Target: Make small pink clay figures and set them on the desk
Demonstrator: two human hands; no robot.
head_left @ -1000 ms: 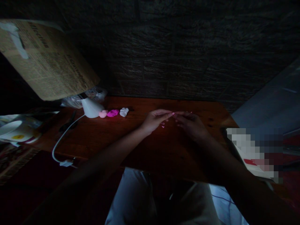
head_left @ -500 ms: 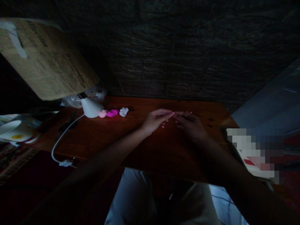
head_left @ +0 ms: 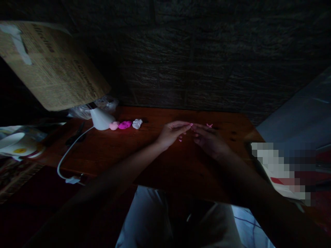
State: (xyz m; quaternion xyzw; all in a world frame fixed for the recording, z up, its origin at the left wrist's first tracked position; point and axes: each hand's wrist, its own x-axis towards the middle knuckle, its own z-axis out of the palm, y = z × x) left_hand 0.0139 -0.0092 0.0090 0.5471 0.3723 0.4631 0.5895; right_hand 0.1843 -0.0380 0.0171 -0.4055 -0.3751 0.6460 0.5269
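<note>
Over the wooden table, the fingertips of my left hand (head_left: 169, 135) are pinched on a small piece of pink modelling clay (head_left: 191, 124). My right hand (head_left: 210, 139) meets it from the other side, its thumb and fingers closed on the same piece. The clay's shape is mostly hidden by the fingers. Just beyond my right hand lies a small crossed pink shape (head_left: 209, 125). Beneath my left hand shows a tiny pink bit (head_left: 180, 140). Further left, a pale pink lump (head_left: 114, 125), a magenta lump (head_left: 124, 124) and a white lump (head_left: 137, 124) sit in a row.
A lamp with a white base (head_left: 100, 120) and a newspaper-covered shade (head_left: 59, 69) stands at the left, its white cable (head_left: 62, 155) looping over the front edge. A white paper cup (head_left: 18, 144) is at far left. A dark stone wall (head_left: 181, 62) backs the table (head_left: 113, 148).
My right hand has shifted slightly down, so more of the crossed pink shape beyond it shows. Both hands keep pinching the clay. The view has moved only a little.
</note>
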